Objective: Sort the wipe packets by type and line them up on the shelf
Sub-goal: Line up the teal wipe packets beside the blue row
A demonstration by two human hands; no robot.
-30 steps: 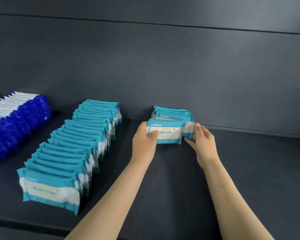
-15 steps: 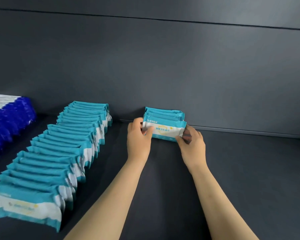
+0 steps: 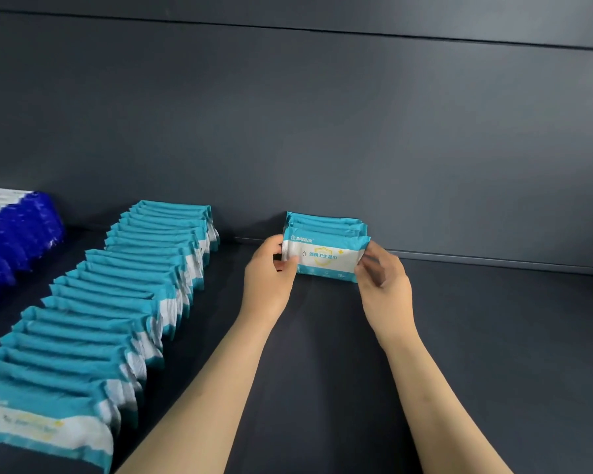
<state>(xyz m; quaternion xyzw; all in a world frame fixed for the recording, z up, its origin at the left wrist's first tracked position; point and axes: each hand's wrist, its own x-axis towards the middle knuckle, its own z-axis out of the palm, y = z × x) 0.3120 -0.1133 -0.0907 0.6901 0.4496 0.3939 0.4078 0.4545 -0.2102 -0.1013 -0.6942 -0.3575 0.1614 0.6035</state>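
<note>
At the shelf's (image 3: 493, 336) back edge, near its middle, the left hand (image 3: 267, 278) and right hand (image 3: 386, 285) each pinch 1 end of an upright packet (image 3: 326, 256), fingers curled round it. It touches a short row (image 3: 326, 222) behind. A long teal row (image 3: 127, 302) runs to its left, and blue packets (image 3: 14, 234) lie at the left edge.

Two bare forearms (image 3: 226, 378) end in a bare left hand (image 3: 267, 285) and a bare right hand (image 3: 386, 285).

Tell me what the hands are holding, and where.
Both hands hold the front teal wipe packet by its short ends: left hand on the left, right hand on the right.
</note>
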